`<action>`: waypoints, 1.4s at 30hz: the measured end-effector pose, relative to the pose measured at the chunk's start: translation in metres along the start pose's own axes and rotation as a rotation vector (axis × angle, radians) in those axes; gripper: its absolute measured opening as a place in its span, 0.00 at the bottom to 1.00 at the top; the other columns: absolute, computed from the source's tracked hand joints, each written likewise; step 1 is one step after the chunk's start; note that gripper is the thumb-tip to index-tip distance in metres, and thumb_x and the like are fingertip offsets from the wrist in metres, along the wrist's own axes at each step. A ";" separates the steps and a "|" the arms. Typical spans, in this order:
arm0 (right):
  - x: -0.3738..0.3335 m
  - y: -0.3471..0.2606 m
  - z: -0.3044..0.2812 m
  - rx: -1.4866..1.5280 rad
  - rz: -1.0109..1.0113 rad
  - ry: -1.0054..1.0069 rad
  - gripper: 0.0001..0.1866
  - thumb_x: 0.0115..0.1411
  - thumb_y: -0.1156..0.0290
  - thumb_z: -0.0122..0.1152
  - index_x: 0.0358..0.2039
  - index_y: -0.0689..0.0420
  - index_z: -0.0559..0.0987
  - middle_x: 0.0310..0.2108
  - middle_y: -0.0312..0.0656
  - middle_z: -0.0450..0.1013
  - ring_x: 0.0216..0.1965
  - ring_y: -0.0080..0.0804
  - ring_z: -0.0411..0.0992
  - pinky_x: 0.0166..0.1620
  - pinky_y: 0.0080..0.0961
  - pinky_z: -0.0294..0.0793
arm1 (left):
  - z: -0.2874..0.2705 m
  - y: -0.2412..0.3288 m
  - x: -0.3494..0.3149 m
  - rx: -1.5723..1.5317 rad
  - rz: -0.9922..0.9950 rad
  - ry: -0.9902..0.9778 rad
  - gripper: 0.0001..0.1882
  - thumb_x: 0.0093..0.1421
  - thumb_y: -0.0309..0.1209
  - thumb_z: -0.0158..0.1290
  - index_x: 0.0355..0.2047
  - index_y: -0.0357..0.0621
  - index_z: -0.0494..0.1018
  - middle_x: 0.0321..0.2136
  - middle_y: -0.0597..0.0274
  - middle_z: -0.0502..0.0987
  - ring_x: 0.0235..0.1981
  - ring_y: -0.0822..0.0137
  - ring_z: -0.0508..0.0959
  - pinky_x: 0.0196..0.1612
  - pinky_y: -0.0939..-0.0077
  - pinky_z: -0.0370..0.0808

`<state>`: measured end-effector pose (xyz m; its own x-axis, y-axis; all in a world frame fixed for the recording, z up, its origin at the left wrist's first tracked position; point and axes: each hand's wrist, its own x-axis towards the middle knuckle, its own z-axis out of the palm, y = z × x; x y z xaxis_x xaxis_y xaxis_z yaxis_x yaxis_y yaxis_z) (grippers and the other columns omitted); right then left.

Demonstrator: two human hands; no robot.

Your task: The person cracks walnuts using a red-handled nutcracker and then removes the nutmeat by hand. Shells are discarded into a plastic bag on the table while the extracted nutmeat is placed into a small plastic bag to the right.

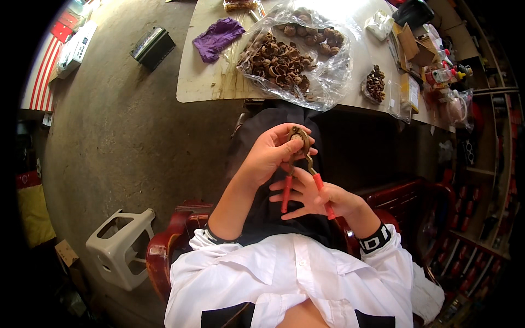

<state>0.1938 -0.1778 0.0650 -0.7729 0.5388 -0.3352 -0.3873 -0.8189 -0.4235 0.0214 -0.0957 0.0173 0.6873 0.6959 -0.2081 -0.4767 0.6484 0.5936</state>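
Note:
My left hand [272, 153] is curled around a walnut [297, 138] set in the jaws of a metal nutcracker [304, 164] with two red handles. My right hand [317, 198] holds those red handles from below, fingers spread between them. Both hands are over my lap, just in front of the table's near edge [219, 98]. On the table lies a clear plastic bag [306, 60] with broken walnut shells [276, 63] and whole walnuts [317, 35].
A purple cloth [217, 37] lies on the table's left part, a small pile of nut kernels [375, 83] to the right among boxes and bottles. A white plastic stool [121, 249] stands on the concrete floor at my left. I sit in a dark red chair [164, 251].

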 end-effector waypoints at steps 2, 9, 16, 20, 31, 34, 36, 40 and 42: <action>0.000 0.005 -0.001 0.031 0.002 0.016 0.50 0.52 0.69 0.54 0.70 0.50 0.36 0.65 0.50 0.49 0.67 0.49 0.52 0.61 0.57 0.61 | 0.002 0.000 0.001 -0.019 0.012 0.024 0.21 0.63 0.33 0.55 0.53 0.34 0.67 0.43 0.53 0.76 0.44 0.60 0.80 0.49 0.68 0.78; 0.004 -0.002 0.007 0.182 -0.054 -0.029 0.50 0.51 0.64 0.54 0.71 0.49 0.39 0.67 0.50 0.48 0.68 0.47 0.49 0.64 0.57 0.53 | -0.004 0.006 0.001 0.001 0.020 0.017 0.24 0.62 0.35 0.57 0.53 0.30 0.67 0.43 0.53 0.76 0.44 0.59 0.80 0.51 0.67 0.77; 0.007 0.001 0.005 0.149 -0.040 0.050 0.54 0.46 0.62 0.62 0.70 0.51 0.43 0.67 0.55 0.48 0.69 0.51 0.47 0.65 0.57 0.50 | -0.002 0.005 0.004 0.027 -0.016 0.067 0.24 0.62 0.33 0.56 0.53 0.29 0.67 0.44 0.51 0.76 0.45 0.59 0.79 0.52 0.67 0.77; 0.008 -0.003 0.010 0.150 -0.042 0.068 0.52 0.46 0.62 0.61 0.70 0.51 0.45 0.66 0.54 0.50 0.69 0.51 0.48 0.65 0.57 0.51 | -0.001 0.007 0.004 0.010 0.021 0.066 0.24 0.62 0.33 0.56 0.53 0.29 0.67 0.45 0.50 0.76 0.46 0.58 0.79 0.51 0.69 0.77; 0.010 0.001 0.002 0.109 -0.043 0.074 0.50 0.48 0.60 0.57 0.69 0.50 0.46 0.51 0.47 0.61 0.54 0.41 0.64 0.59 0.52 0.63 | 0.000 0.001 0.003 -0.063 0.010 0.135 0.22 0.64 0.34 0.54 0.52 0.31 0.68 0.44 0.51 0.76 0.46 0.59 0.80 0.50 0.71 0.78; 0.008 0.007 0.001 0.068 -0.038 0.102 0.48 0.47 0.60 0.57 0.67 0.50 0.46 0.46 0.44 0.62 0.49 0.36 0.65 0.54 0.47 0.68 | 0.007 0.007 -0.001 -0.063 -0.055 0.115 0.22 0.64 0.34 0.54 0.53 0.30 0.67 0.45 0.50 0.76 0.46 0.58 0.79 0.50 0.70 0.78; 0.006 0.013 0.003 0.058 -0.044 0.127 0.46 0.47 0.59 0.57 0.65 0.51 0.48 0.43 0.42 0.61 0.46 0.34 0.64 0.51 0.43 0.69 | 0.003 0.001 0.002 -0.116 -0.031 0.023 0.23 0.64 0.34 0.54 0.54 0.30 0.67 0.46 0.50 0.75 0.47 0.58 0.79 0.49 0.70 0.78; 0.005 0.017 0.006 0.058 -0.042 0.121 0.39 0.48 0.63 0.57 0.60 0.50 0.52 0.40 0.38 0.60 0.41 0.28 0.63 0.47 0.36 0.70 | -0.007 -0.006 0.002 -0.182 -0.030 -0.096 0.24 0.64 0.34 0.54 0.55 0.31 0.65 0.48 0.48 0.74 0.49 0.57 0.78 0.48 0.70 0.78; 0.004 0.020 0.002 0.106 -0.066 0.050 0.35 0.52 0.69 0.56 0.59 0.49 0.53 0.40 0.36 0.59 0.40 0.24 0.64 0.46 0.31 0.71 | -0.007 -0.005 0.000 -0.197 -0.048 -0.117 0.24 0.64 0.34 0.54 0.55 0.31 0.65 0.48 0.48 0.74 0.50 0.57 0.77 0.48 0.71 0.78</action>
<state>0.1823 -0.1923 0.0572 -0.7193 0.5989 -0.3520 -0.4891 -0.7964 -0.3557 0.0202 -0.0962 0.0091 0.7654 0.6294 -0.1340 -0.5318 0.7359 0.4191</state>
